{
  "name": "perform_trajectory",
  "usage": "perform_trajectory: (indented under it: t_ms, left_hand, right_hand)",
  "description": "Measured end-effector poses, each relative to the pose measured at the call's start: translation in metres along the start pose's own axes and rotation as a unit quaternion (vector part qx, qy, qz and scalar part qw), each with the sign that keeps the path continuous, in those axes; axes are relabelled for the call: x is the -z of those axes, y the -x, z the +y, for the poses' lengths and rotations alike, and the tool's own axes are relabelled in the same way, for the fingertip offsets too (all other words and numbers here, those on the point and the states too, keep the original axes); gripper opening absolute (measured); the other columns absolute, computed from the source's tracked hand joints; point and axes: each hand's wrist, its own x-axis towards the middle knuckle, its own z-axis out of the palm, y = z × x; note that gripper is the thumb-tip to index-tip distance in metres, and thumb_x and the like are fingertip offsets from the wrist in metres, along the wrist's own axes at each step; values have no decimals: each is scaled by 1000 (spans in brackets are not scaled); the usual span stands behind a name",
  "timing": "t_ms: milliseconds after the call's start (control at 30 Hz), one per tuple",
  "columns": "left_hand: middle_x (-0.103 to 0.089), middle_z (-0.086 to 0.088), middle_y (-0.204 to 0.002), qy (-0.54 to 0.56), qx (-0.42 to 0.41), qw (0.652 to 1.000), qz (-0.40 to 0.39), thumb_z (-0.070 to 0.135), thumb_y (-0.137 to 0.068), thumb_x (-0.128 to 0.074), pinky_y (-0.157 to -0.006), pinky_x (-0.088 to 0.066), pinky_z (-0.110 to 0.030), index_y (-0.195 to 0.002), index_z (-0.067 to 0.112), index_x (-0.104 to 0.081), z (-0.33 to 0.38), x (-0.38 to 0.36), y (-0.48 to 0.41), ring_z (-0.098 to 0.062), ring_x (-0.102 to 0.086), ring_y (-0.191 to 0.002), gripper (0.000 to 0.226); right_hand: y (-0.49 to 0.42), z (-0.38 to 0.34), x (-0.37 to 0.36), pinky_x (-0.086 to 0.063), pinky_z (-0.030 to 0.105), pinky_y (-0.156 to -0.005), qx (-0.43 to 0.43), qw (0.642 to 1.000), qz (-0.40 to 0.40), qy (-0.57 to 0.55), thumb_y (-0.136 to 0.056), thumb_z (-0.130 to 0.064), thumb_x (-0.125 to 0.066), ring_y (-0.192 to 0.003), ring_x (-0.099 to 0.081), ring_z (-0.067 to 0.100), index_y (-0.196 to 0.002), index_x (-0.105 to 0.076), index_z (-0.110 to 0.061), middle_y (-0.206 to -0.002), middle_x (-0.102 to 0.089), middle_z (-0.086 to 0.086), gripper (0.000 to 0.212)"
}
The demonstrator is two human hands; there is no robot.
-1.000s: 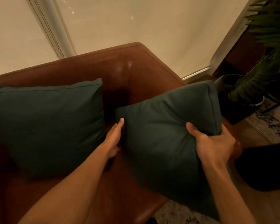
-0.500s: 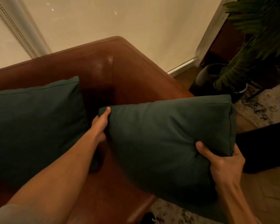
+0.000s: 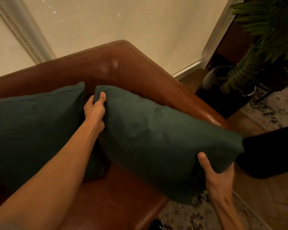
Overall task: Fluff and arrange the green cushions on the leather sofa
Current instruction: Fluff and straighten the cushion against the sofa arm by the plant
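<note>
A dark green cushion (image 3: 156,140) hangs tilted over the right end of the brown leather sofa (image 3: 123,63), one corner up near the backrest and the other low past the armrest. My left hand (image 3: 95,110) pinches its upper left corner, thumb on the front face. My right hand (image 3: 218,175) grips its lower right corner from below, thumb on the front. A second green cushion (image 3: 35,130) leans upright against the backrest at the left, close beside my left hand.
The sofa's armrest (image 3: 198,107) runs behind the held cushion. A potted plant (image 3: 263,47) in a dark pot stands on the floor at the right, near a patterned rug (image 3: 263,110). Pale blinds (image 3: 106,22) hang behind the sofa. A dark object (image 3: 271,151) sits right of the armrest.
The held cushion has swung up and round, its left corner now raised beside the other cushion. My left hand went from flat against its edge to pinching the corner. My right hand moved lower.
</note>
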Motion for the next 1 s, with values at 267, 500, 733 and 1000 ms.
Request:
perform_trajectory:
  t_ms: [267,500,733,1000]
  left_hand:
    - [-74,6,-101,18,-99,994,33,28,-93,-68,-91,-57,-33,-106,21,-73,3,5,14,-10,-69,-97,16]
    - [-76,3,-100,44,-156,987,16,20,-89,-72,-83,-57,-25,-107,15,-74,19,-2,42,-8,-71,-94,19]
    - [-76,1,-88,65,-207,973,-83,7,-84,-75,-77,-60,-29,-93,14,-74,47,-27,85,-14,-73,-88,11]
    - [-76,2,-92,0,-207,971,-117,14,-80,-79,-81,-57,-27,-92,18,-74,41,-15,80,-13,-73,-92,14]
  right_hand:
    - [11,12,8,-49,34,-89,-69,997,-24,25,-64,-36,-81,-94,-66,-7,-118,-61,-26,-111,-65,-13,58]
    - [-15,-79,-6,-48,35,-95,110,971,-39,210,-74,-51,-71,-119,-56,11,-127,-52,-35,-132,-57,-8,59]
    - [-40,-108,-143,-38,49,-110,109,861,-290,403,-51,-84,-70,-138,-38,18,-151,-18,-37,-155,-33,-5,122]
    - [-44,-101,-172,-48,35,-77,147,871,-234,406,-74,-58,-74,-93,-64,21,-100,-62,-35,-88,-65,-11,37]
